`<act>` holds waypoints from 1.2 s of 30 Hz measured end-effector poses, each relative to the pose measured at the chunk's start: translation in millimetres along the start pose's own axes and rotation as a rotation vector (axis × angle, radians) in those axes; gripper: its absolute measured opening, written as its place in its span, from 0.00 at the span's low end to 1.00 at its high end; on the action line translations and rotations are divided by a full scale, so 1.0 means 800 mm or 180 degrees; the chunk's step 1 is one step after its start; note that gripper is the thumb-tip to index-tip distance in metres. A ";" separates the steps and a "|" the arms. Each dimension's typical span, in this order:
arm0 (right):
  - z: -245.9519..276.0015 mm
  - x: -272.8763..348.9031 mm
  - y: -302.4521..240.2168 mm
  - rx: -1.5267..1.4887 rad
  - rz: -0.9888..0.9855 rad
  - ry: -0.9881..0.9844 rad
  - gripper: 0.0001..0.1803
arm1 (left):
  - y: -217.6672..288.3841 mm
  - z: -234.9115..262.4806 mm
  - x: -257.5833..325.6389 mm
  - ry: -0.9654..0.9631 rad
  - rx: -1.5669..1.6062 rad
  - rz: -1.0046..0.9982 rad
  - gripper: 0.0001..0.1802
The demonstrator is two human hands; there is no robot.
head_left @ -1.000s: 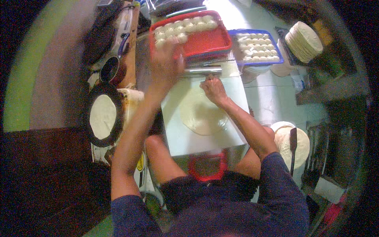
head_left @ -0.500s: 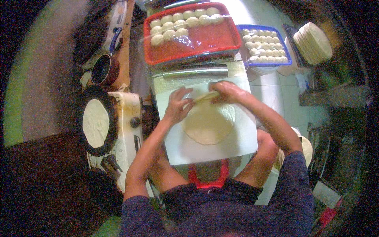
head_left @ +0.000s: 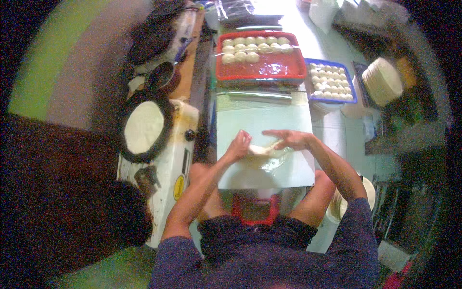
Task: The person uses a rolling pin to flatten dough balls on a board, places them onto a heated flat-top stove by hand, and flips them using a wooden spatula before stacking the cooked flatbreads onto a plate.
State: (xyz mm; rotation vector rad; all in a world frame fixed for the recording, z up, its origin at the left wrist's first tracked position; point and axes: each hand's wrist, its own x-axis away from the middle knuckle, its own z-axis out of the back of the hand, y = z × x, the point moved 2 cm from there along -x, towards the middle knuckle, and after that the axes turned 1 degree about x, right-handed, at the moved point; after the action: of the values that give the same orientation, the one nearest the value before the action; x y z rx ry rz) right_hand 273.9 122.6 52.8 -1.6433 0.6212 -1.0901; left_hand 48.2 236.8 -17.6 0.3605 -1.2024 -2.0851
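Observation:
A thin pale dough sheet (head_left: 261, 150) hangs between my two hands, bunched and partly lifted from the white board (head_left: 236, 176). My left hand (head_left: 239, 146) is closed on its left edge. On the other side my right hand (head_left: 292, 139) has long, stretched fingers, while its thumb side pinches the dough's right edge. A wet-looking, shiny patch shows on the board just below the dough. Motion blur hides the exact fingertip contact.
Beyond the board stand a red tray (head_left: 262, 79) and a blue tray (head_left: 355, 91), both holding dough balls. At left, a black pan (head_left: 126, 144) with a flatbread (head_left: 144, 126) sits on a stove (head_left: 187, 113), behind it a saucepan (head_left: 168, 84). Flatbread stacks (head_left: 383, 82) lie at right.
The dough sheet lay spread over the board; now it is gathered up between my hands, which have come nearer to me. The whole view has shifted, bringing the trays lower.

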 end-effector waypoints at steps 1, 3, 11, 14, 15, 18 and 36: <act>-0.016 0.008 -0.009 0.0105 -0.0053 -0.0049 0.44 | 0.000 -0.005 0.020 -0.0233 0.0164 0.0299 0.18; -0.049 0.017 -0.029 0.0089 -0.0121 -0.0160 0.42 | 0.016 -0.001 0.070 -0.0703 0.0738 0.0825 0.20; -0.213 -0.052 -0.200 0.0906 -0.0285 -0.1207 0.39 | 0.018 0.113 0.272 -0.1068 0.2678 0.1410 0.20; -0.295 -0.128 -0.264 0.1751 0.0147 -0.1660 0.38 | 0.023 0.219 0.367 -0.0441 0.1996 0.1578 0.17; -0.319 -0.165 -0.279 0.2153 0.0437 -0.1812 0.38 | 0.033 0.261 0.400 -0.0053 0.2155 0.1713 0.15; -0.419 -0.249 -0.358 0.2206 0.1020 -0.2035 0.37 | 0.052 0.402 0.500 0.0911 0.1018 0.1559 0.11; -0.636 -0.375 -0.236 0.4008 0.2728 -0.2018 0.28 | -0.067 0.370 0.732 0.1238 -0.1677 0.1538 0.21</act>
State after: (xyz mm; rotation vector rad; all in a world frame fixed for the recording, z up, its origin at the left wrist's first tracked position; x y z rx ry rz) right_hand -333.2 195.8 156.1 -0.4155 0.0755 -0.1296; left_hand -558.0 45.0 152.2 0.1875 -0.4276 -1.7151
